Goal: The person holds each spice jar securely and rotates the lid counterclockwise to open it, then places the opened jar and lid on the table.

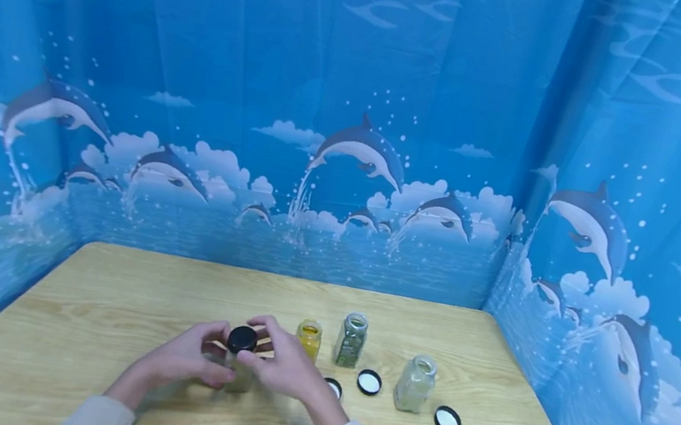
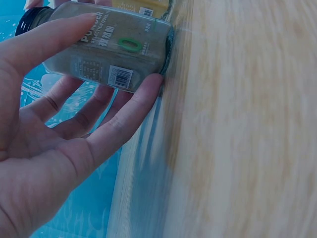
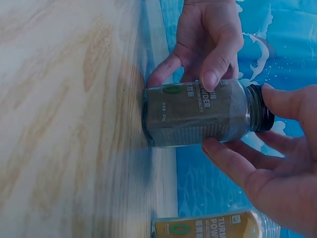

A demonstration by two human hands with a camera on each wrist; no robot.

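Note:
A square glass spice jar of grey-brown powder, labelled as a powder, stands upright on the table. Its black lid is on. Round the jar's body, my left hand holds with thumb on one side and fingers on the other, low near the base. With the thumb against the lid and fingers at the far side, my right hand grips the top; one fingertip touches the glass. Just right of it is an uncapped jar of yellow turmeric powder, partly hidden behind the right hand in the head view.
Further right stand an open jar of dark green dried herb and an open jar with pale contents or none, cannot tell. Black lids with white insides lie near them: one lid, another, and a third partly behind the right hand.

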